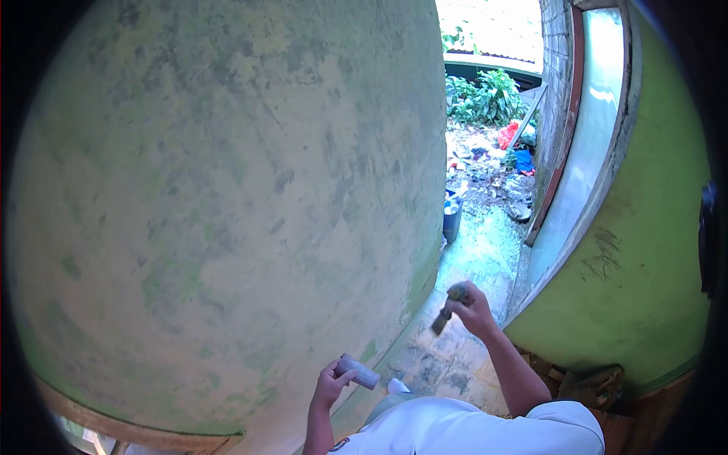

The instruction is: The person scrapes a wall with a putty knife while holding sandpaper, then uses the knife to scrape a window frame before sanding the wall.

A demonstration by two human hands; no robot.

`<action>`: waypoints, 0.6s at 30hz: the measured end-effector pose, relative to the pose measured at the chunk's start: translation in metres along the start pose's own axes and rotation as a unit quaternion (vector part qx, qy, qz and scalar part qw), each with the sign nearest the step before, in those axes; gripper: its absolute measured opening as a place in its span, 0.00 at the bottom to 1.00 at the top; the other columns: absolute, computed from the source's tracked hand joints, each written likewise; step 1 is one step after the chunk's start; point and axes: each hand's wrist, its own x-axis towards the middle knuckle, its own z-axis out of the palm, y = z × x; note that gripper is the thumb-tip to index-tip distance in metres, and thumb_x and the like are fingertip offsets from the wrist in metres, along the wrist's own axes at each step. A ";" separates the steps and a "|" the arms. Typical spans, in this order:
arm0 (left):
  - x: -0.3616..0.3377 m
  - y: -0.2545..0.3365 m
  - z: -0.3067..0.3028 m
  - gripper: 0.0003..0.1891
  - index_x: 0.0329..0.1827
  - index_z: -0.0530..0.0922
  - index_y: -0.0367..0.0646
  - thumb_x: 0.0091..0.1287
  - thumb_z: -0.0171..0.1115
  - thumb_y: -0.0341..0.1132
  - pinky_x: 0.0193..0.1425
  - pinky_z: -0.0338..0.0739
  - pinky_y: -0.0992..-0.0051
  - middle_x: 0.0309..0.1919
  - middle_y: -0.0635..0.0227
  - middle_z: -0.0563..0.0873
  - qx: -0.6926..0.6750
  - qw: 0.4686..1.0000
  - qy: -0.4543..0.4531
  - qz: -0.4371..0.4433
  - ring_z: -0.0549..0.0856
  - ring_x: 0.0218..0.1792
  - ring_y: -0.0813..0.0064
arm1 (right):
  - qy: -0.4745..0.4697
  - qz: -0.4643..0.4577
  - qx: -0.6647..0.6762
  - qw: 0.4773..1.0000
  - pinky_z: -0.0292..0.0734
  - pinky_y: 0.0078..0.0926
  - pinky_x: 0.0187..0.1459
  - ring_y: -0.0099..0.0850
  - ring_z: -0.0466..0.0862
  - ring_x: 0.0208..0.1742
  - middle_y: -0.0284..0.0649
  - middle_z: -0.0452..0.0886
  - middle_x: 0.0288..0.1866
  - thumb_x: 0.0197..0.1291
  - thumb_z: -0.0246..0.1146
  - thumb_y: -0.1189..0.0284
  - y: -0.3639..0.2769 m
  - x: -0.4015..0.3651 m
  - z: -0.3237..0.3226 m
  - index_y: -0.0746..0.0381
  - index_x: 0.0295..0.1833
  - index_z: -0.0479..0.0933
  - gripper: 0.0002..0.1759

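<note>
Here both grips are closed: left hand [330, 385] around block [358, 372], right hand [474, 309] around tool [442, 320].

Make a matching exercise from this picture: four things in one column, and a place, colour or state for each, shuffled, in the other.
Things:
1. left hand
2. right hand
3. bucket
4. plants

Descriptions:
A. dark, stands beside the wall
B. holds a grey block
C. green, in sunlight at the far end
D. holds a dark tool

Pairs: 1-B, 2-D, 3-A, 4-C
</note>
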 end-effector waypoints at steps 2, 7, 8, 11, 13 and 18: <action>0.033 0.023 -0.001 0.11 0.41 0.78 0.39 0.57 0.67 0.29 0.34 0.72 0.82 0.28 0.73 0.81 -0.002 0.997 0.019 0.073 0.78 0.28 0.85 | 0.004 0.001 0.093 0.996 0.71 0.23 0.36 0.24 0.75 0.34 0.34 0.73 0.33 0.51 0.63 0.76 -0.028 0.037 0.011 0.64 0.41 0.71 0.12; 0.082 0.097 0.002 0.05 0.36 0.79 0.38 0.57 0.65 0.25 0.41 0.72 0.80 0.28 0.72 0.83 -0.024 0.982 0.044 0.184 0.80 0.32 0.83 | -0.123 -0.081 0.160 0.976 0.70 0.23 0.31 0.22 0.73 0.28 0.34 0.72 0.31 0.54 0.58 0.79 -0.076 0.090 0.045 0.63 0.40 0.70 0.08; 0.091 0.102 -0.003 0.04 0.34 0.79 0.38 0.57 0.64 0.24 0.43 0.72 0.80 0.28 0.72 0.83 0.008 0.975 0.052 0.214 0.80 0.33 0.83 | -0.117 -0.079 0.162 0.977 0.70 0.23 0.31 0.22 0.73 0.28 0.34 0.72 0.31 0.54 0.58 0.79 -0.083 0.093 0.051 0.63 0.40 0.70 0.08; 0.105 0.123 -0.013 0.04 0.32 0.79 0.36 0.55 0.64 0.22 0.45 0.72 0.77 0.30 0.69 0.84 0.044 0.959 0.074 0.270 0.81 0.35 0.79 | -0.189 -0.242 0.022 0.951 0.67 0.23 0.30 0.24 0.73 0.27 0.35 0.72 0.29 0.52 0.63 0.80 -0.105 0.106 0.065 0.61 0.37 0.69 0.09; 0.106 0.138 -0.014 0.04 0.31 0.79 0.35 0.53 0.64 0.22 0.46 0.72 0.75 0.30 0.66 0.84 0.024 0.943 0.101 0.315 0.81 0.35 0.75 | -0.210 -0.264 0.017 0.941 0.66 0.25 0.28 0.27 0.72 0.26 0.36 0.71 0.28 0.51 0.64 0.80 -0.112 0.116 0.069 0.62 0.36 0.69 0.10; 0.103 0.160 -0.006 0.04 0.30 0.78 0.34 0.52 0.64 0.24 0.44 0.71 0.75 0.28 0.65 0.83 0.066 0.928 0.126 0.344 0.80 0.34 0.76 | -0.255 -0.403 -0.009 0.879 0.63 0.30 0.23 0.36 0.70 0.21 0.36 0.68 0.21 0.49 0.68 0.76 -0.129 0.152 0.070 0.61 0.31 0.68 0.13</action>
